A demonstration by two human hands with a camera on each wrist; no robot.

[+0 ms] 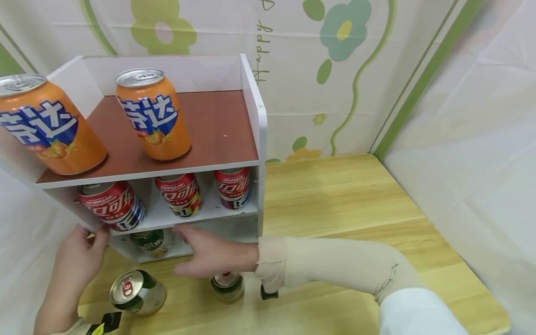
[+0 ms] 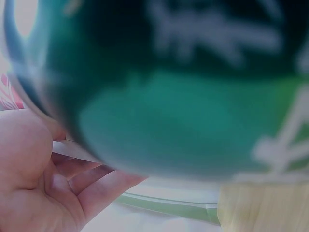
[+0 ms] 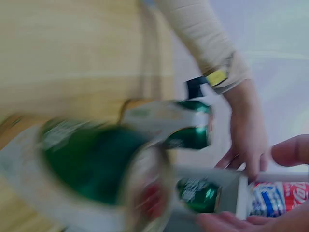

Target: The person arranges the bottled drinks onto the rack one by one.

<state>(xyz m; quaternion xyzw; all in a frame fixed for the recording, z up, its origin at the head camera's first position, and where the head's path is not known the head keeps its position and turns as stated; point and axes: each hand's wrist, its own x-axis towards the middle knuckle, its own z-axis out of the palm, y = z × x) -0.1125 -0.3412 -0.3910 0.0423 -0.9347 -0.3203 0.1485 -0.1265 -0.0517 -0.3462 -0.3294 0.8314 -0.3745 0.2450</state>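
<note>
My left hand (image 1: 79, 256) grips the lower left side of a small white shelf (image 1: 263, 139), thumb in front and fingers on the outer side. My right hand (image 1: 209, 251) is before the bottom compartment, thumb and fingers spread with nothing between them. Inside that compartment, toward the left, stands a green can (image 1: 150, 243). Two more green cans stand on the table: a left can (image 1: 140, 293) near my left wrist and a right can (image 1: 228, 286) partly beneath my right forearm. In the left wrist view a blurred green can (image 2: 169, 116) hides much of the hand.
On the brown top board stand two orange soda cans, one left (image 1: 52, 125) and one nearer the middle (image 1: 155, 116). The middle compartment holds three red cola cans (image 1: 179, 195). A wooden table (image 1: 335, 195) extends right, with a patterned curtain (image 1: 293, 107) behind.
</note>
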